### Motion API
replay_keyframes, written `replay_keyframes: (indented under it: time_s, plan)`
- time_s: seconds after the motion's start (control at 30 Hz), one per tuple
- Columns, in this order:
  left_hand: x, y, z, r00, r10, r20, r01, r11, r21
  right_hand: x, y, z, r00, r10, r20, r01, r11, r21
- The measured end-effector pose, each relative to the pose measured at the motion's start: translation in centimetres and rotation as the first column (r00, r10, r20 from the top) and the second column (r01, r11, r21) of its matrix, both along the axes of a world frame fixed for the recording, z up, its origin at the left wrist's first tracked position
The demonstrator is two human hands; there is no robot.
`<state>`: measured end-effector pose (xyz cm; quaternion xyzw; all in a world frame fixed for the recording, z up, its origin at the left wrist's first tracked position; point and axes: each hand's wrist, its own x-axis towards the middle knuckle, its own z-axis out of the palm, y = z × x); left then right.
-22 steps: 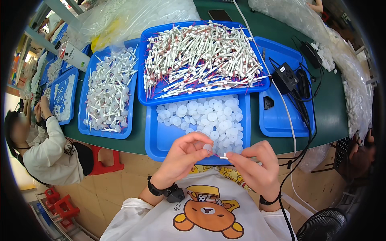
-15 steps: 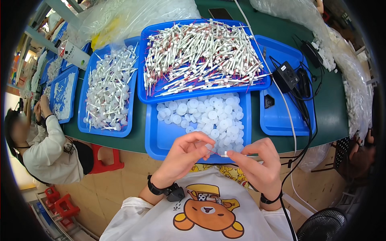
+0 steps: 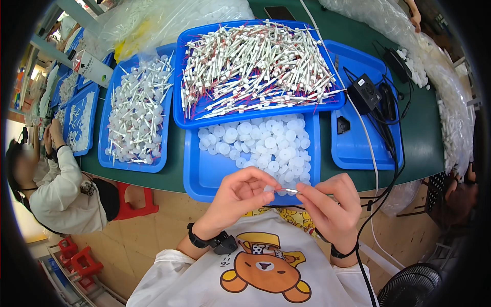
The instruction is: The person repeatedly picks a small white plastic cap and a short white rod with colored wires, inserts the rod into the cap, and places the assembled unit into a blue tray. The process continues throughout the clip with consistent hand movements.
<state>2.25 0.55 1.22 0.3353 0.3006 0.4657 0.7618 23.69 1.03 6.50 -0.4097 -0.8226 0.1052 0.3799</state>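
Note:
Over the near edge of the lower blue tray (image 3: 209, 179), my two hands meet at a thin white stick (image 3: 287, 191). My right hand (image 3: 331, 204) pinches its right end between thumb and fingertips. Between the thumb and forefinger of my left hand (image 3: 238, 197) sits a small translucent disc (image 3: 269, 189), at the stick's left end. Whether the stick passes through the disc is too small to tell. Loose translucent discs (image 3: 273, 153) lie piled in the lower tray. Above it, the upper blue tray (image 3: 215, 122) bears a heap of white sticks with red wires (image 3: 255, 66).
At left, a blue tray (image 3: 158, 165) holds sticks fitted with discs. On the right, another blue tray (image 3: 353, 153) carries a black power adapter (image 3: 364, 93) and cables. Plastic bags (image 3: 174, 23) lie behind. A seated co-worker (image 3: 66, 189) works at far left.
The stick has shifted slightly left and up, bringing its end to the disc at my left fingertips. My right hand has turned a little, with its fingers drawn closer together.

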Motion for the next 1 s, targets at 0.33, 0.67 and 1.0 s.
replay_keyframes:
  time_s: [0.33, 0.67, 1.0]
  plan:
    - [-0.2, 0.1, -0.2, 0.996, -0.027, 0.089, 0.029, 0.999, -0.025, 0.3, 0.0, 0.1, 0.999, 0.034, -0.012, -0.034, 0.999, -0.003]
    - [-0.1, 0.3, -0.9, 0.989, -0.066, 0.13, 0.047, 0.987, 0.151, 0.0, -0.2, -0.2, 1.0, -0.016, -0.027, 0.016, 1.0, -0.012]
    - [-0.7, 0.2, -0.7, 0.976, -0.117, 0.182, 0.099, 0.99, 0.104, 0.4, -0.6, 0.6, 0.998, 0.042, -0.044, -0.04, 0.998, 0.042]
